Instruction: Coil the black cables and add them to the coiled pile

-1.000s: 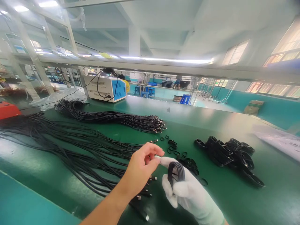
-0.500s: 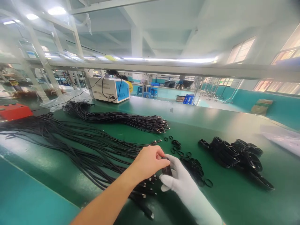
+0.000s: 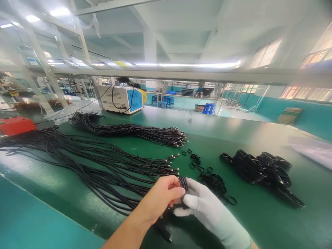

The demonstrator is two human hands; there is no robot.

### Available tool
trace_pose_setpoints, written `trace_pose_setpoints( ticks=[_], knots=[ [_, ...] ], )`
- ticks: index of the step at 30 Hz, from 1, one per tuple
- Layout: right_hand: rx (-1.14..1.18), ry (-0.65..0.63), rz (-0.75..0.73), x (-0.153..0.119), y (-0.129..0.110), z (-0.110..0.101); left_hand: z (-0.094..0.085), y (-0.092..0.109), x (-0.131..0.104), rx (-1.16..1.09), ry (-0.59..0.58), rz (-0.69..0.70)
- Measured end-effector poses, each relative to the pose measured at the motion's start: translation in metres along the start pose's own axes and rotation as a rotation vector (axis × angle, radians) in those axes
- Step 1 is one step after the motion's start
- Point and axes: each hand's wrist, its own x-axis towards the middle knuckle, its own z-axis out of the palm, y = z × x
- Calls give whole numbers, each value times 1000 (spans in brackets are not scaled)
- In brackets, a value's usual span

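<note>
A small coil of black cable is held between both hands above the green table. My bare left hand has its thumb and fingers closed on the coil's left side. My right hand, in a white glove, grips the coil from the right, thumb in front. Loose black cables with metal plugs lie to the left of the hands. Small black rings are heaped just beyond the right hand, and several coiled cables sit farther right.
Another cable bundle lies across the back of the table. Behind it stands a white and blue machine. A red box is at the far left, and a clear plastic bag at the far right.
Both hands have come slightly lower and nearer. The left hand has shifted its hold to the coil's side, so more of the wound cable shows.
</note>
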Motion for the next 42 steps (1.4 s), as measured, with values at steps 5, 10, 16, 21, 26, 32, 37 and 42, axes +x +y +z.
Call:
trace_pose_setpoints(
  ticks=[5, 10, 16, 21, 26, 32, 37, 42],
  knots=[
    [-6, 54, 5, 1, 3, 1, 0, 0, 1, 17, -12, 7],
    [66, 26, 37, 0, 5, 1, -2, 5, -3, 353, 190, 87],
    [37, 69, 34, 2, 9, 7, 2, 0, -5, 691, 342, 450],
    [37, 103, 39, 1, 9, 10, 1, -13, 4, 656, 376, 517],
    [41, 125, 23, 2, 5, 13, -4, -11, 13, 556, 398, 534],
    [387, -162, 39, -2, 5, 5, -30, 16, 9, 295, 36, 279],
    [453, -305, 168, -4, 8, 3, -41, 9, 10, -7, -329, 213],
    [78, 29, 35, 2, 8, 0, -33, 11, 6, 259, -75, 186]
  ],
)
